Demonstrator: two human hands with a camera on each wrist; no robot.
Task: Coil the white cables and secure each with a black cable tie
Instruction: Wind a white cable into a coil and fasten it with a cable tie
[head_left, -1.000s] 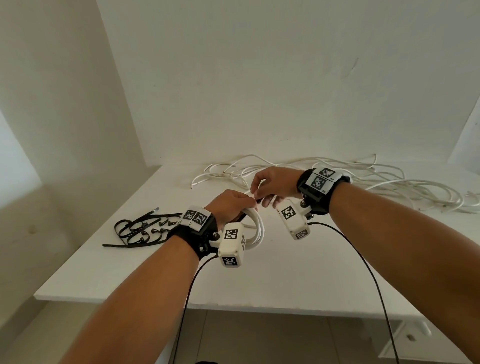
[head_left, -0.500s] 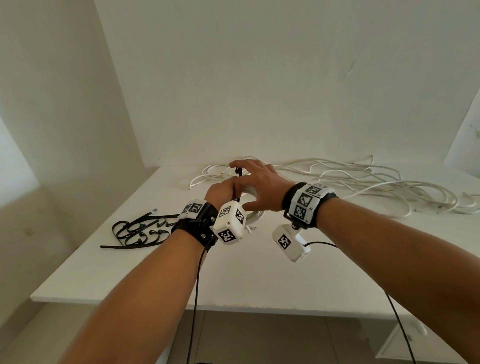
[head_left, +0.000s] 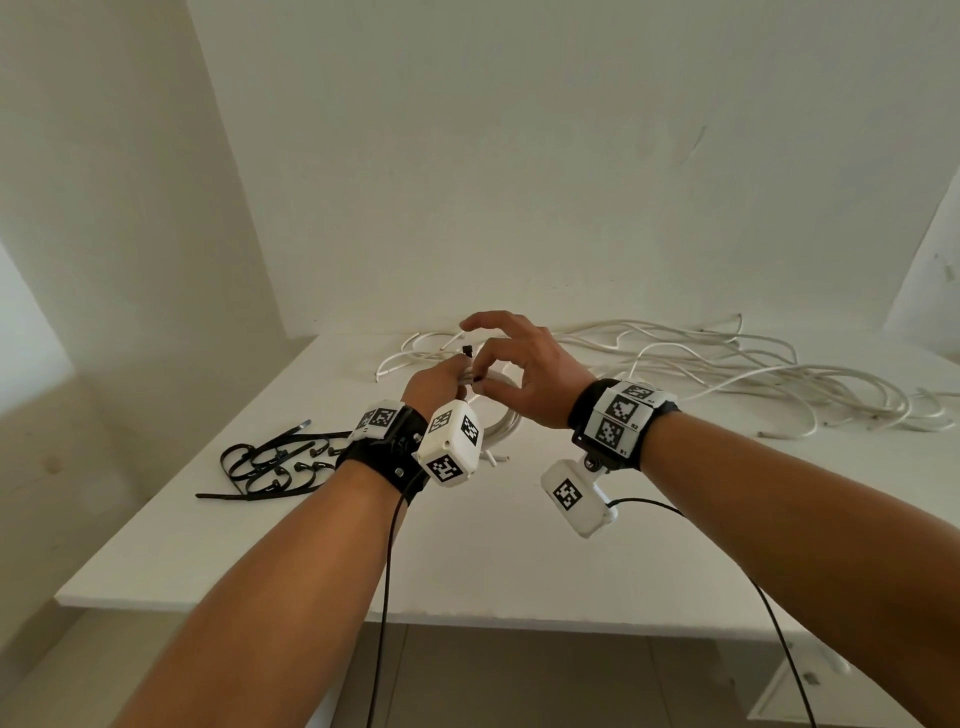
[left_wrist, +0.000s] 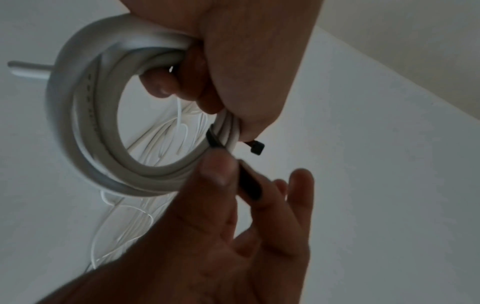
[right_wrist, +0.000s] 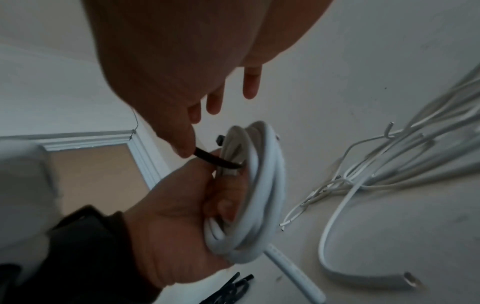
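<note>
My left hand (head_left: 441, 376) grips a coil of white cable (head_left: 501, 421) held above the white table (head_left: 291, 545); in the left wrist view the coil (left_wrist: 85, 115) is a tight ring of several turns. A black cable tie (left_wrist: 215, 142) wraps the coil beside my left fingers, its square head (left_wrist: 257, 148) sticking out. My right hand (head_left: 511, 364) pinches the tie's strap (right_wrist: 215, 160) between thumb (left_wrist: 218, 168) and forefinger, the other fingers spread. In the right wrist view the coil (right_wrist: 262, 185) stands on edge in my left hand (right_wrist: 182, 216).
A loose tangle of white cables (head_left: 727, 369) covers the back right of the table. A pile of black cable ties (head_left: 270, 462) lies at the left near the table edge. A wall stands right behind the table.
My right hand came over the coil from the right and now pinches the tie strap, its fingers fanned out. My left hand turned the coil more upright.
</note>
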